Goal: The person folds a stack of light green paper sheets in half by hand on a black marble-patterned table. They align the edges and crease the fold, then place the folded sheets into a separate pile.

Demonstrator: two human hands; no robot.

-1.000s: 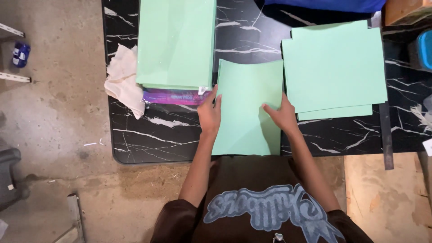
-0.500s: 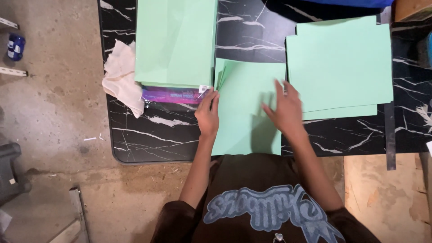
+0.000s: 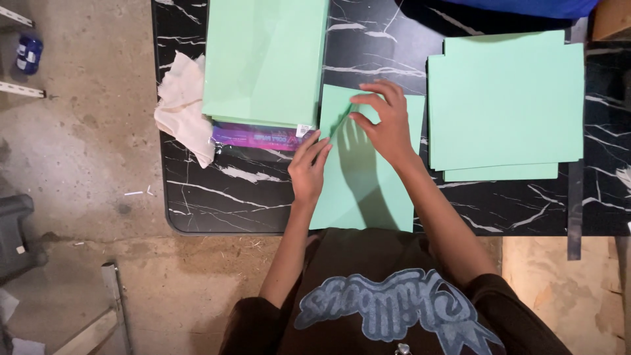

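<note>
three groups of mint-green paper lie on the worktop, and we note how each is placed. the middle sheets sit directly before the person, their near edge reaching the worktop's front edge, between the two stacks. our left hand lies flat on the left margin of these sheets, fingers straight and close together, holding nothing; in our judgement it pins the sheets so they do not slide. our right hand is over the upper part of the same sheets, thumb and forefinger pinched narrow at the top left corner, where the edges fan apart slightly; it appears to be gripping one leaf there, though we cannot tell how many. the tall stack stands at upper left on a purple wrapper, just beside the left hand. a cream cloth hangs at the worktop's left edge, touching that stack. the flat stack lies to the right, apart from the middle sheets, its layers slightly offset.

the worktop is black with white marble veining and a rounded corner. the floor is bare, stained concrete with small scraps; a blue object rests at far left.
</note>
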